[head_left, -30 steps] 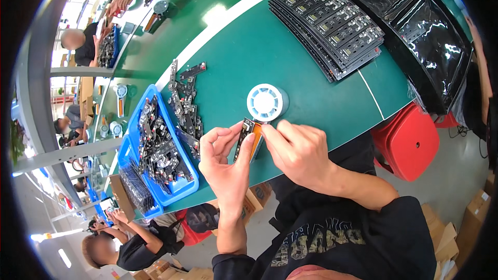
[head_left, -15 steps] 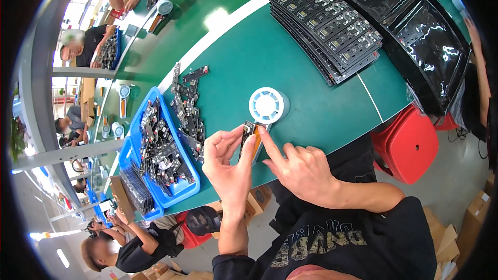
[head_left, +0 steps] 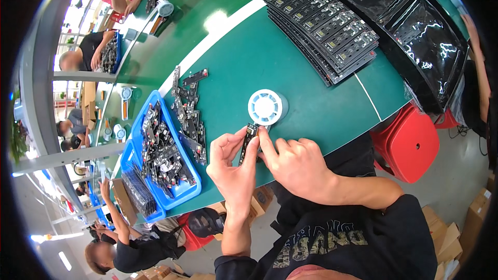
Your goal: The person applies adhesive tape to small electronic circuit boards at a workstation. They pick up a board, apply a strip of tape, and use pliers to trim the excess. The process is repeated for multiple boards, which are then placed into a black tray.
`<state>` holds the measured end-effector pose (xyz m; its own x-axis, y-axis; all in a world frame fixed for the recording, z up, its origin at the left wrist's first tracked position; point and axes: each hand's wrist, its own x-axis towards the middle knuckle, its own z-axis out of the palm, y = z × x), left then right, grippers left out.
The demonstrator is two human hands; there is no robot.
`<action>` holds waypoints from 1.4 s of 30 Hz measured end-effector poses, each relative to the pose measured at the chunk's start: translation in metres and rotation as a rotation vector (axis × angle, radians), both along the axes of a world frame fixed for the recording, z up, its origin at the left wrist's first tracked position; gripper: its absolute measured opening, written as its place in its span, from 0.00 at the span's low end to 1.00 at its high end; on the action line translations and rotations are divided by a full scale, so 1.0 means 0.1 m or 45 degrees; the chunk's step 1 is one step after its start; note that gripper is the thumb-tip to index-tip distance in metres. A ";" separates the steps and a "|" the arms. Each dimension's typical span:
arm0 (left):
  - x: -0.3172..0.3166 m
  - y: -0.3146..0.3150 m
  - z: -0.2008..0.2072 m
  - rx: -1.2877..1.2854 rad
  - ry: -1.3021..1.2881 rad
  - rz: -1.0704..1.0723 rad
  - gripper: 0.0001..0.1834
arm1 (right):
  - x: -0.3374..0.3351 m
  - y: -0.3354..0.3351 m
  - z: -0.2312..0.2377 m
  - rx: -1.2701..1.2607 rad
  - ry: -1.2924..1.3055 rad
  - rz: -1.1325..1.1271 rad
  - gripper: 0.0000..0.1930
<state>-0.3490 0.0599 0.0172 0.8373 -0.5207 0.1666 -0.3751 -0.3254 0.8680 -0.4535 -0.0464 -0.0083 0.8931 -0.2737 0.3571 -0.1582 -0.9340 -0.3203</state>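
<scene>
My left hand (head_left: 232, 163) pinches a narrow black circuit board (head_left: 249, 139) between thumb and fingers, holding it upright over the fan's handle. Just beyond it is a white handheld fan (head_left: 266, 108), its round slotted head facing up and its handle mostly hidden behind the board and my fingers. My right hand (head_left: 298, 166) is curled, its index fingertip beside the board's upper end and its thumb lower down, closed at the fan's handle. Exactly where these fingertips touch is partly hidden.
Loose circuit boards (head_left: 189, 119) lie left of my hands, beside a blue bin (head_left: 194, 189) heaped with more. Stacked board panels (head_left: 332, 31) and a black lined tray (head_left: 433, 54) sit at the far right. A red stool (head_left: 410, 148) stands beside the green table (head_left: 228, 83). Several people work nearby.
My left hand and the circuit board have shifted slightly right, covering the orange strip in the fan's handle. My right index finger has bent and drawn closer to its thumb.
</scene>
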 end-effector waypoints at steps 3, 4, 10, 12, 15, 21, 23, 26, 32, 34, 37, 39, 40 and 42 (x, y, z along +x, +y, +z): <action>-0.03 0.00 0.00 0.004 -0.013 -0.012 0.19 | -0.10 -0.10 -0.05 0.106 -0.124 0.076 0.29; -0.03 0.00 -0.01 -0.013 -0.032 -0.013 0.18 | -0.12 -0.11 -0.08 0.119 -0.216 0.057 0.23; -0.03 -0.02 0.03 0.064 -0.121 -0.052 0.15 | -0.14 -0.23 -0.17 0.277 -0.453 -0.015 0.14; -0.05 -0.03 0.06 0.106 -0.130 -0.074 0.14 | -0.15 -0.25 -0.19 0.280 -0.434 -0.008 0.14; -0.02 -0.03 0.04 0.025 -0.054 -0.048 0.15 | -0.17 -0.23 -0.19 0.251 -0.362 0.050 0.16; 0.04 0.01 0.04 0.033 0.082 -0.022 0.19 | -0.17 -0.15 -0.17 0.229 -0.237 0.154 0.20; 0.04 0.01 0.05 0.028 0.107 -0.020 0.19 | -0.16 -0.15 -0.14 0.226 -0.232 0.166 0.21; 0.05 0.00 0.06 0.013 0.147 -0.012 0.18 | -0.10 -0.16 -0.11 0.223 -0.267 0.157 0.19; 0.08 0.01 0.05 -0.007 0.182 -0.012 0.18 | -0.05 -0.16 -0.06 0.181 -0.194 0.104 0.21; 0.08 0.01 0.06 -0.016 0.194 -0.021 0.18 | -0.07 -0.14 0.01 0.120 -0.096 0.075 0.23; 0.09 0.01 0.08 -0.020 0.227 -0.021 0.18 | -0.09 -0.11 0.11 0.040 0.054 0.062 0.26; 0.08 0.01 0.10 -0.009 0.251 -0.009 0.18 | -0.09 -0.11 0.14 0.022 0.104 0.060 0.27; 0.08 0.01 0.10 -0.007 0.252 -0.013 0.18 | -0.08 -0.10 0.16 0.029 0.131 0.057 0.28; 0.09 0.00 0.10 -0.003 0.254 -0.021 0.18 | -0.08 -0.10 0.19 0.043 0.186 0.051 0.29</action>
<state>-0.3402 0.0601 0.0271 0.8451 -0.5347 -0.0001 -0.2011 -0.3181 0.9265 -0.4615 -0.0561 0.0108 0.9453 -0.2463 0.2139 -0.1681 -0.9297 -0.3277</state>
